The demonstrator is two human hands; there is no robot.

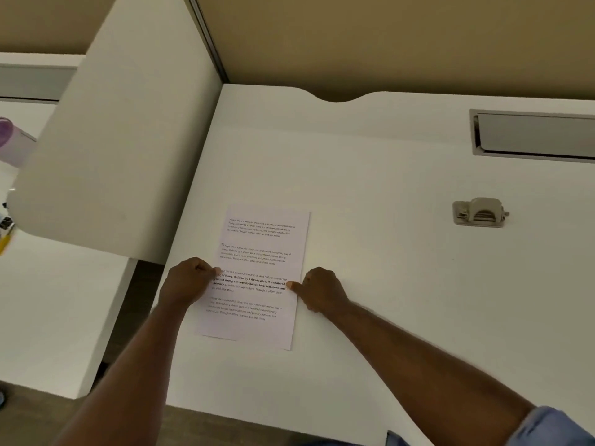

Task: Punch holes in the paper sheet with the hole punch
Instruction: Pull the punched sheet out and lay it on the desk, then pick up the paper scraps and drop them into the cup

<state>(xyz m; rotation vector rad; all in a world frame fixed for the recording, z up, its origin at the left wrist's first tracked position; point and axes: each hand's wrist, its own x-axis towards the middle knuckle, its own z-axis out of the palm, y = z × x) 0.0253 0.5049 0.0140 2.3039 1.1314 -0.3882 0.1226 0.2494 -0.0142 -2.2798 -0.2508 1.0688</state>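
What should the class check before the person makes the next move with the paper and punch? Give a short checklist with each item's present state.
1. Paper lies flat on the desk: ok.
2. Left hand on the paper's left edge: ok.
3. Right hand, thumb on the paper's right edge: ok.
4. Punch in hand: not ok; it sits apart, to the right and farther back, untouched.
5. Desk between paper and punch free of clutter: ok.
6. Holes already in the paper: cannot tell; none visible, but the hands cover part of the edges.
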